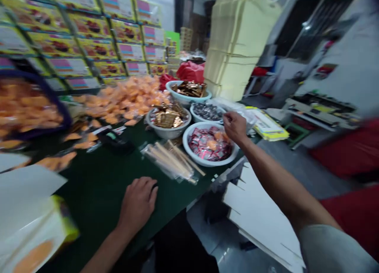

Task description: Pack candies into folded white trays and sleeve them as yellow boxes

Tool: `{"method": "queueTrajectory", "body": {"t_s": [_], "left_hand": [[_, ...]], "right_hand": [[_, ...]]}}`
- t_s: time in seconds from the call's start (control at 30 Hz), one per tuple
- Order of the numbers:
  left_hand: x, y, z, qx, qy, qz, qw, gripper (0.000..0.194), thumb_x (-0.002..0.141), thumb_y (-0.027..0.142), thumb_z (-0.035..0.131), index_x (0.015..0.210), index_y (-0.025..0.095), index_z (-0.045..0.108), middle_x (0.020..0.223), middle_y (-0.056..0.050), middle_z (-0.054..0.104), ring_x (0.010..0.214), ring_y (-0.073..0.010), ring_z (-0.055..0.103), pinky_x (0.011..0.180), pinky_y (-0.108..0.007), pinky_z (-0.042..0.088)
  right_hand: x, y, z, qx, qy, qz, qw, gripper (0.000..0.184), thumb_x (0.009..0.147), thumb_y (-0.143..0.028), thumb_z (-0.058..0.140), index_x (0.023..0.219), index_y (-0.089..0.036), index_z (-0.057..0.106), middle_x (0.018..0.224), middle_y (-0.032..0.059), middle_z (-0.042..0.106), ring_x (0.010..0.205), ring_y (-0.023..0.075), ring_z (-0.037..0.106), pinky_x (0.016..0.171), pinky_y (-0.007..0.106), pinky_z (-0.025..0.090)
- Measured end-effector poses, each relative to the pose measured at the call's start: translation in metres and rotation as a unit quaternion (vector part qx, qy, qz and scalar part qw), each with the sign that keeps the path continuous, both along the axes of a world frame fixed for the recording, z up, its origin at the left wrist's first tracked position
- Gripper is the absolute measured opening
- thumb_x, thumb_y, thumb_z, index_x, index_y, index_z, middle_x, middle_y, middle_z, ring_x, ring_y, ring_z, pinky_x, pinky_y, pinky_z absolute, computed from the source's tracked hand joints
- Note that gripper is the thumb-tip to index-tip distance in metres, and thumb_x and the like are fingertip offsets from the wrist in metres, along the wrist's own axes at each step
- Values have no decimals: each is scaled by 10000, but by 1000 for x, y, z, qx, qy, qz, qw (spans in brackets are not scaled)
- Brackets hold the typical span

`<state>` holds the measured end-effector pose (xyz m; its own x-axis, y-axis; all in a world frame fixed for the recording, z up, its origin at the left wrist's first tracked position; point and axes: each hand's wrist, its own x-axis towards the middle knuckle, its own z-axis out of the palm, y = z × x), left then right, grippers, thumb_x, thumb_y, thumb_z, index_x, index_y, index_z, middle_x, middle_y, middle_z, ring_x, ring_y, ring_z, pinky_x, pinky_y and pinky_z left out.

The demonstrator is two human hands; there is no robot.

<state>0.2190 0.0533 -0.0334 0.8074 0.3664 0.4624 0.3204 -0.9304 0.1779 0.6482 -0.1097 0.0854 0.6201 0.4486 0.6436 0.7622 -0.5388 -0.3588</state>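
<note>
and the left hand [137,204] is nearest, palm down on the green table [103,194], fingers together, loosely bent; can't tell if it grips anything! beyond it lie wrapped sticks [170,160], then the bowl of red packets [204,162]; the right hand [236,127] curls at its far-right rim, fingertips hidden, any pinch impossible to tell!

Muted grey-green fabric sleeve [334,247] with a plain edge near the right elbow, slim bare right forearm [275,178], bare left forearm [111,241], ungloved right hand [236,127] and left hand [138,200], small dark band-like spot [154,185] by the left thumb, blurred, black trousers [183,245].
</note>
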Motion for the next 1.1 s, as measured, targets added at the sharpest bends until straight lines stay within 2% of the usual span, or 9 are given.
{"method": "queueTrajectory", "body": {"t_s": [0.07,0.13,0.27,0.37,0.47,0.57,0.7,0.93,1.1], "left_hand": [[3,12,-13,7,-22,-17,1000,249,1061,341,512,1151,203,698,1147,-106,738,1063,-302,662,895,-457,495],[3,20,-23,9,-39,-35,999,273,1062,378,502,1145,205,696,1148,-104,743,1069,-300,666,934,-470,485],[0,29,-35,9,-48,-38,998,316,1046,439,485,1115,226,709,1145,-99,756,1075,-304,674,940,-471,476],[1,37,-42,18,-43,-42,998,307,1026,443,498,1099,241,718,1133,-90,767,1054,-307,679,912,-463,479],[1,43,-47,20,-40,-49,998,286,1015,431,527,1103,238,720,1125,-92,766,1033,-303,681,914,-464,487],[0,44,-49,23,-47,-44,998,276,1014,421,533,1096,236,721,1113,-92,768,1030,-299,685,922,-465,491],[-2,40,-46,20,-43,-31,998,249,1003,411,560,1079,252,735,1111,-76,769,1039,-287,686,931,-448,496],[-2,38,-45,11,-41,-18,999,261,995,412,567,1080,253,756,1135,-78,760,1041,-289,677,899,-435,500],[1,39,-46,16,-58,-24,998,234,992,401,575,1066,262,749,1112,-71,767,1020,-287,690,873,-429,507]], "right_hand": [[42,-29,13,17,13,-106,994,399,956,-276,488,1211,-137,761,1173,140,790,1045,269,702,998,397,510],[73,-57,23,8,24,-176,984,450,960,-262,446,1269,-101,730,1212,173,773,1078,288,696,1009,423,508],[95,-89,19,-69,41,-177,981,382,952,-261,497,1181,-157,784,1163,132,793,1074,278,693,989,383,506],[95,-87,5,-136,48,-166,976,377,964,-270,542,1254,-199,773,1266,116,772,1205,284,636,1035,367,470],[99,-75,-2,-191,55,-178,964,449,1006,-373,554,1388,-183,696,1421,173,693,1366,352,509,1111,453,405],[106,-65,-1,-252,76,-174,949,380,1009,-374,572,1268,-157,746,1352,214,718,1367,388,495,1134,528,354],[115,-57,4,-304,94,-168,933,261,953,-199,587,1092,-112,790,1198,232,765,1244,361,611,1089,489,376],[116,-52,10,-288,87,-197,933,338,979,-217,550,1210,-96,766,1219,234,759,1169,314,677,955,369,434],[95,-55,31,-254,57,-188,947,357,1036,-310,514,1170,-129,791,1128,204,781,1101,301,681,908,358,436]]}}
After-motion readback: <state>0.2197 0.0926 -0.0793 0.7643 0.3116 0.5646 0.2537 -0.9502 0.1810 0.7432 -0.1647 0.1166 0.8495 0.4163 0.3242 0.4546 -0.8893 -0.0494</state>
